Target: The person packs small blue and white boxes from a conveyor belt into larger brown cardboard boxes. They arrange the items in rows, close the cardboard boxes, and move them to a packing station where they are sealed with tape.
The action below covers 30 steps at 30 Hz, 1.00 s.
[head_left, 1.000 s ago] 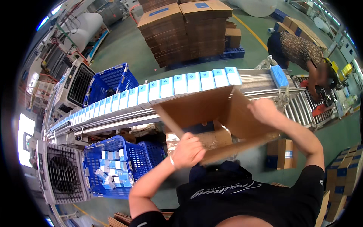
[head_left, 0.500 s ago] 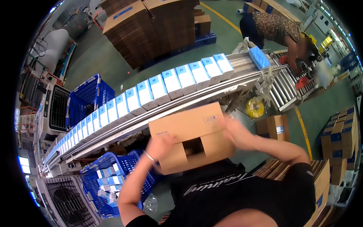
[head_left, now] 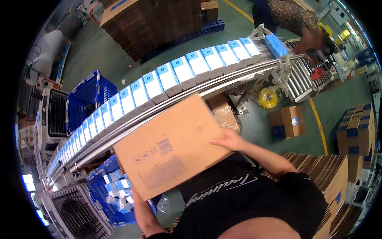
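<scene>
A brown cardboard box (head_left: 181,133) is tilted in front of my body, with a printed side facing up. My right hand (head_left: 229,140) grips its right edge, the thumb lying on the printed side. At the lower left corner my left hand (head_left: 136,196) holds the box from beneath; its fingers are hidden behind the cardboard. Just beyond the box, a long row of white and blue cartons (head_left: 183,72) stands on the conveyor (head_left: 159,104).
Blue crates (head_left: 100,88) stand beyond and below the conveyor, the nearer one holding small cartons (head_left: 119,190). Flattened cardboard (head_left: 306,163) is stacked at my right. A co-worker (head_left: 292,18) bends over the roller section (head_left: 298,81). Stacked boxes (head_left: 155,28) sit on a far pallet.
The box has been turned over: its flaps and opening faced up before, and a printed side does now. My left hand has gone from its top to beneath the lower left corner.
</scene>
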{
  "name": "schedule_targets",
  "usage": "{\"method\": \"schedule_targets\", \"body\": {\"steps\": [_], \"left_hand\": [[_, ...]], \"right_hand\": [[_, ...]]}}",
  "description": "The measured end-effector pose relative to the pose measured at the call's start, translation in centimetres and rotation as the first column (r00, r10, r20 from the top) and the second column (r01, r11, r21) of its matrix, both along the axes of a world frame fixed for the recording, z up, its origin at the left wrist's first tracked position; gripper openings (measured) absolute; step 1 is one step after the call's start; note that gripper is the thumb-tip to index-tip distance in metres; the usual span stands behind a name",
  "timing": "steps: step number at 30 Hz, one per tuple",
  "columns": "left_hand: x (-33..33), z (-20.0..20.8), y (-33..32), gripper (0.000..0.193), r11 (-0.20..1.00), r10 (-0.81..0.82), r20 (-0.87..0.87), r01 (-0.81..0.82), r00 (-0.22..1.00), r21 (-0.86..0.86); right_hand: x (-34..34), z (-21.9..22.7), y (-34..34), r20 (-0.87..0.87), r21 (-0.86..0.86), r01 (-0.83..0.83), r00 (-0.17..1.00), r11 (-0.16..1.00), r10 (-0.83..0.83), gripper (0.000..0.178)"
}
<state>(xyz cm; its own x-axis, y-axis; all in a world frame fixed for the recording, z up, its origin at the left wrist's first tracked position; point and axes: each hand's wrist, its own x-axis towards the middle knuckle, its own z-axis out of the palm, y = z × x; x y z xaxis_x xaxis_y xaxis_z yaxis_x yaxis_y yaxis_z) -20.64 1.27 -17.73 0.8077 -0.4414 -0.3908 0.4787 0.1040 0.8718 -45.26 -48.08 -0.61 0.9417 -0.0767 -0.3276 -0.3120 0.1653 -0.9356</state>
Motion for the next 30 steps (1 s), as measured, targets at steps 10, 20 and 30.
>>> {"method": "schedule_targets", "body": {"steps": [10, 20, 30], "left_hand": [[-6.9, 15.6, -28.8, 0.062, 0.852, -0.309, 0.53, -0.017, 0.79, 0.523], [-0.8, 2.5, -18.1, 0.029, 0.47, -0.317, 0.058, 0.104, 0.946, 0.876], [7.6, 20.4, -41.7, 0.055, 0.225, -0.712, 0.58, -0.654, 0.395, 0.722]], "right_hand": [[7.5, 4.1, 9.6, 0.001, -0.49, -0.533, 0.791, 0.69, 0.612, 0.068], [-1.0, -11.1, -15.9, -0.181, -0.821, -0.232, 0.972, 0.522, 0.148, 0.064], [21.3, 4.2, -18.4, 0.141, -0.979, 0.106, 0.97, -0.177, -0.198, 0.046]]}}
